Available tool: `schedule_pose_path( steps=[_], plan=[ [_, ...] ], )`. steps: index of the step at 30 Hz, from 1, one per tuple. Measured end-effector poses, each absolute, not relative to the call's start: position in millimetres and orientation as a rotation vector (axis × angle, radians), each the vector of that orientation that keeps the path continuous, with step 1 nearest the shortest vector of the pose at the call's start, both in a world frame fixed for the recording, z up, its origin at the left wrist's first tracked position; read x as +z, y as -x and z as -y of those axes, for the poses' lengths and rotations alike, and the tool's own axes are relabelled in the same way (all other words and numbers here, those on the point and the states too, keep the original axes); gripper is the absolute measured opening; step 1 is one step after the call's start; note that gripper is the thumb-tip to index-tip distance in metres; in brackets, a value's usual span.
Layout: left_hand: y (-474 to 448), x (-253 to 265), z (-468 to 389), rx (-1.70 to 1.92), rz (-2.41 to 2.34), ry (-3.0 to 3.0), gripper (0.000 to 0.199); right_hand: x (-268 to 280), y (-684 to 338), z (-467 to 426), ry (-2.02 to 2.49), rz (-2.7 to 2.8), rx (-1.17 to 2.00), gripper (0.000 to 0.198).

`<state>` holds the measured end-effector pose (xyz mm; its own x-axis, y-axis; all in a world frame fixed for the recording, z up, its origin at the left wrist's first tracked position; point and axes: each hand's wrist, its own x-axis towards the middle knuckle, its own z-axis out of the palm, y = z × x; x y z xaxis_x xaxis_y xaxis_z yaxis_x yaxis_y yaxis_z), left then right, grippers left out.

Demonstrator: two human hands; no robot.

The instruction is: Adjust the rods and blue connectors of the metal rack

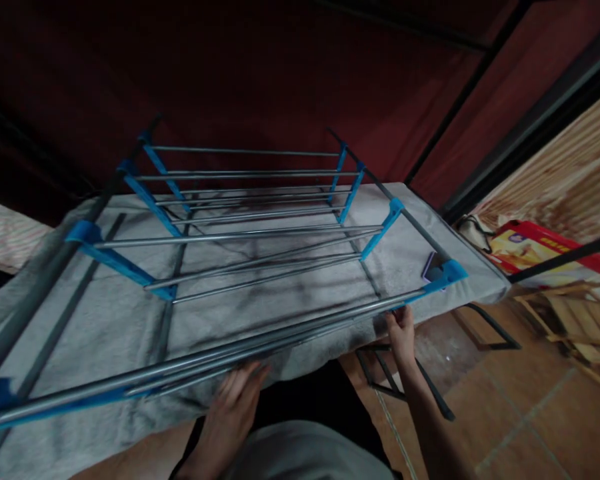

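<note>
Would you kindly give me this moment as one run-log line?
Left hand: beside near metal rods | Right hand: fingers at near-right blue bracket | Rack: on grey cloth

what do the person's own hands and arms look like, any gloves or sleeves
Both the left hand and the right hand are bare, with no gloves. No sleeve shows on the right forearm, and no watch or bracelet is visible there. The fingers are too blurred to tell whether there are rings. The torso wears a grey top.
</note>
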<state>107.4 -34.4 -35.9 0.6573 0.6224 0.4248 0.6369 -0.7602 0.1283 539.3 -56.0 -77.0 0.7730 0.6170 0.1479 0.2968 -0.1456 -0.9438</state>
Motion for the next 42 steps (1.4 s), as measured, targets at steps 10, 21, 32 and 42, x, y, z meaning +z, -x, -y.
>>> schedule_pose_path(
  steps=[10, 21, 32, 42],
  plan=[
    [-49, -70, 44, -0.985, 1.532, 2.741, 0.041, -81, -511, 63, 1.804, 0.589, 0.213, 0.064],
    [-22, -60, 68, -1.604, 2.48, 1.763, 0.023, -72, -381, 69, 1.462, 2.106, 0.074, 0.038],
    [3, -56, 33, -1.707, 2.647, 1.934, 0.041, -74, -366, 43, 1.529, 2.376, 0.07, 0.05],
    [46, -36, 3, -1.576, 2.851, 2.587, 0.043, -72, -370, 42, 1.563, 2.425, 0.152, 0.057]
  ],
)
